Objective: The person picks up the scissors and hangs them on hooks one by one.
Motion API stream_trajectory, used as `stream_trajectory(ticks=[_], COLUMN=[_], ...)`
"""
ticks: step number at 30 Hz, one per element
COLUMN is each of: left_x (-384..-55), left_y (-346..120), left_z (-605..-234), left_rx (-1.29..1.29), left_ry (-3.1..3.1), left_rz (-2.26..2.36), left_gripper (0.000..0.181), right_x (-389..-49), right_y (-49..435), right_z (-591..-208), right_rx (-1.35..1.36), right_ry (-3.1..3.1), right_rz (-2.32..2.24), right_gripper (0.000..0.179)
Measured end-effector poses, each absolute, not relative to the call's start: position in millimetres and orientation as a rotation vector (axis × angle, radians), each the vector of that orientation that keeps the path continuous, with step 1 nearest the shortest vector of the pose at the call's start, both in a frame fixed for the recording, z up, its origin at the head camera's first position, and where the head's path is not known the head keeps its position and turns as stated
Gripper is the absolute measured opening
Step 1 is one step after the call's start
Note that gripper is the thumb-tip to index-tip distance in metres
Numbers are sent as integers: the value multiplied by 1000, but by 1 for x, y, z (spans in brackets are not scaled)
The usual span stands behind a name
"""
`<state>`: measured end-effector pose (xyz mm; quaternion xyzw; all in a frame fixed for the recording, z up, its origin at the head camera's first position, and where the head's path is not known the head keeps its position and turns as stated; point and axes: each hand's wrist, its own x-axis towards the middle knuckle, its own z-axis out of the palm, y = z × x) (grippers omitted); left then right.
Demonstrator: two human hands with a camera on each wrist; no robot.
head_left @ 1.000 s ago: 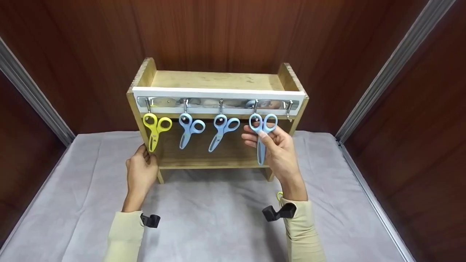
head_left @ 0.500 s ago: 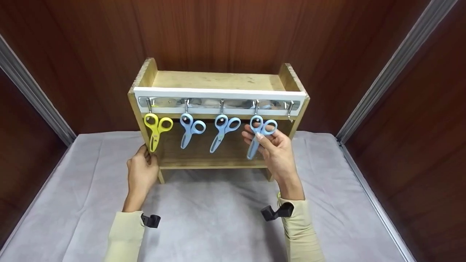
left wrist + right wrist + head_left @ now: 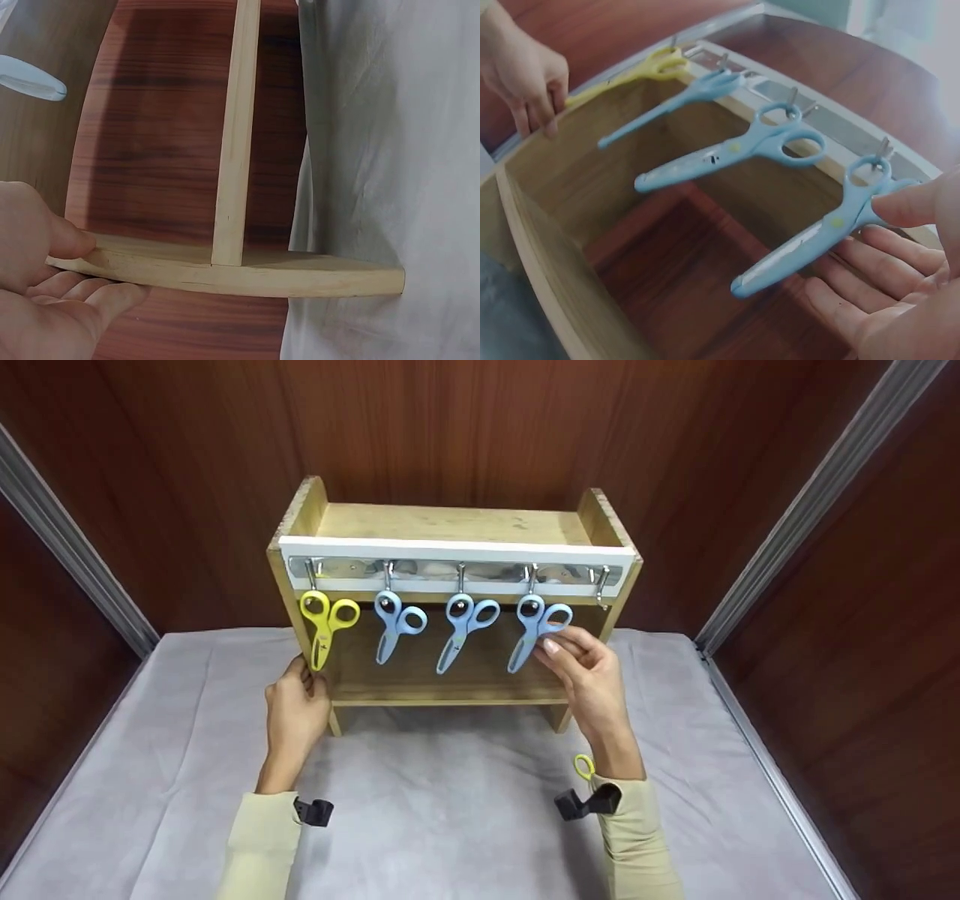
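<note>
My left hand [image 3: 295, 709] grips the left side panel of a small wooden shelf [image 3: 315, 279], thumb on one face and fingers on the other. On the shelf's front hook rail [image 3: 435, 568] hang yellow scissors [image 3: 322, 630] and several blue scissors, such as the pair in the middle [image 3: 460, 630]. The rightmost blue scissors [image 3: 527, 631] hang by one loop from the fourth hook. My right hand [image 3: 594, 682] is beside their free loop. In the right wrist view its thumb overlaps that handle, while its fingers [image 3: 877, 262] lie extended behind; contact is hard to tell.
A bare hook [image 3: 602, 585] sits at the rail's right end. Another yellow scissors loop [image 3: 584, 766] shows on the grey cloth [image 3: 435, 810], partly hidden by my right wrist. Dark wood panels [image 3: 480, 435] stand behind and at both sides.
The rightmost blue scissors have swung from blades straight down to a tilt toward the lower left. My right hand has shifted right, off their middle. The left hand keeps its grip.
</note>
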<state>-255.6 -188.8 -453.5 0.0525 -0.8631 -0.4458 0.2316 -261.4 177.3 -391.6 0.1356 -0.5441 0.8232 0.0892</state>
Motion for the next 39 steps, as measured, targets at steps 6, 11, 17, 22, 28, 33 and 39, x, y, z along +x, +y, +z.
stream_trajectory(ticks=[6, 11, 17, 22, 28, 33, 39], left_x=[-257, -255, -255, -258, -258, -257, -258], left_y=[-188, -190, -192, -190, -189, -188, -188], left_z=[-454, -455, -457, -457, -460, -459, -456], left_rx=[151, 152, 164, 147, 148, 158, 165], left_ry=[-2377, -2358, -2341, -2337, -2337, -2344, -2337], left_rz=[-1214, -1221, -1242, -1233, -1246, -1279, -1272], left_gripper=[39, 38, 37, 38, 38, 39, 40], right_x=[-254, -245, -228, -218, -210, -199, -193], right_y=[191, 201, 218, 232, 236, 242, 252], right_z=[-401, -411, -431, -448, -469, -492, -509], right_rx=[441, 404, 337, 218, 169, 206, 148], right_ry=[-1642, -1669, -1752, -1964, -2283, -2565, -2726], right_rz=[2391, 2357, 2312, 2096, 1734, 1217, 951], right_gripper=[26, 28, 35, 35, 41, 45, 59])
